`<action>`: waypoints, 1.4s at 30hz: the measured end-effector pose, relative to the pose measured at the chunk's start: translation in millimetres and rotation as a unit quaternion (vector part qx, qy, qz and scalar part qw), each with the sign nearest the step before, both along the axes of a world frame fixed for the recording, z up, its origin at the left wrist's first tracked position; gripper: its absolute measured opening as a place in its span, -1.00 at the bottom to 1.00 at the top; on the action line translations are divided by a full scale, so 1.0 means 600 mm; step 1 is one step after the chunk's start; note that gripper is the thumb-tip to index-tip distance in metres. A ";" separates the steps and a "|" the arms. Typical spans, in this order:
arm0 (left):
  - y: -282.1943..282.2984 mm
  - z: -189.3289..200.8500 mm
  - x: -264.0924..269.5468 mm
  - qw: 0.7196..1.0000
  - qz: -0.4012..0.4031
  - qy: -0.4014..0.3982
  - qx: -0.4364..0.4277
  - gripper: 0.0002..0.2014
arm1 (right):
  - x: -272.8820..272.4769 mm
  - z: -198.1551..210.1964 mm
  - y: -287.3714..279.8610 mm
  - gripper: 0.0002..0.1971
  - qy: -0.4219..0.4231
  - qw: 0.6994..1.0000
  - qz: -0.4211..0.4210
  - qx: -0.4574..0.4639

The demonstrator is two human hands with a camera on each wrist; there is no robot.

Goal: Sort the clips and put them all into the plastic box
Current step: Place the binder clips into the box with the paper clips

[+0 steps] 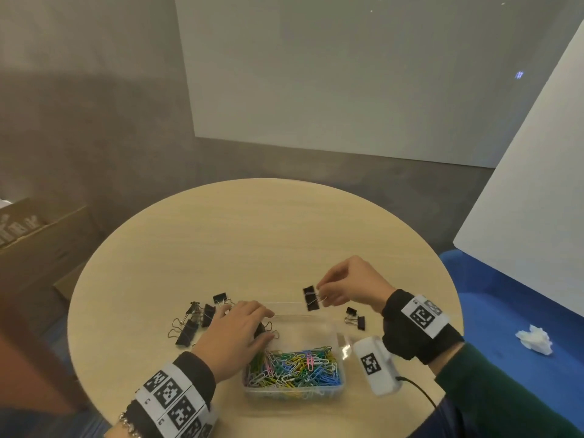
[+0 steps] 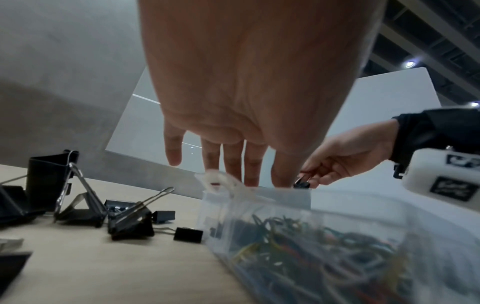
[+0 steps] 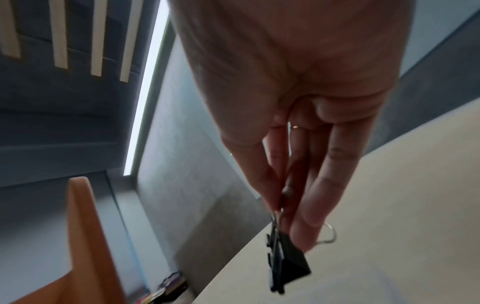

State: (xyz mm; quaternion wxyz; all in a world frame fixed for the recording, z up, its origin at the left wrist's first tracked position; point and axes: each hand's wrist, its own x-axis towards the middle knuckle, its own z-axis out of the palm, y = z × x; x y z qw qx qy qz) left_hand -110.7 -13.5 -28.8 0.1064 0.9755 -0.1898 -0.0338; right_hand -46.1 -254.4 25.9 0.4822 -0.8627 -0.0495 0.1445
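A clear plastic box (image 1: 340, 344) (image 2: 363, 216) sits near the front of the round beige table (image 1: 252, 235), with coloured paper clips (image 1: 294, 366) (image 2: 311, 242) in its near half. My left hand (image 1: 252, 324) (image 2: 233, 162) hovers over the box's left rim with straight fingers, holding nothing; a black binder clip (image 1: 261, 330) lies just under it. Above the box's far edge, my right hand (image 1: 325, 295) (image 3: 285, 216) pinches the wire handles of what looks like two black binder clips (image 1: 311, 299) (image 3: 288, 267). Several binder clips (image 1: 196, 317) (image 2: 124, 224) lie left of the box, and two more clips (image 1: 356, 318) lie at its right.
A crumpled white tissue (image 1: 534, 339) lies on a blue surface right of the table. A cardboard box (image 1: 34, 245) stands on the floor at the left. White panels lean behind and at the right. An orange chair back (image 3: 85, 236) shows beyond the table edge.
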 end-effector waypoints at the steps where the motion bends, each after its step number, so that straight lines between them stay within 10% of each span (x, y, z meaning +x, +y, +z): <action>1: 0.000 0.000 0.004 1.000 -0.001 -0.008 -0.003 -0.60 | -0.006 -0.004 0.014 -0.87 0.033 0.999 0.021 0.004; 9: 0.003 0.000 0.012 1.000 -0.013 0.013 0.002 -0.74 | -0.012 -0.056 0.063 -0.82 0.176 0.975 0.126 0.052; 20: -0.002 0.008 0.014 0.988 -0.095 0.121 0.012 -0.18 | 0.032 -0.029 -0.068 -0.89 -0.049 0.989 -0.083 -0.114; 26: -0.007 0.013 0.009 0.985 -0.090 0.143 0.016 -0.17 | 0.041 -0.070 -0.101 -0.55 0.034 0.944 0.044 -0.324; 42: 0.009 -0.002 0.030 0.992 -0.082 0.083 -0.049 -0.11 | 0.029 -0.087 -0.069 -0.68 -0.015 0.942 0.077 -0.327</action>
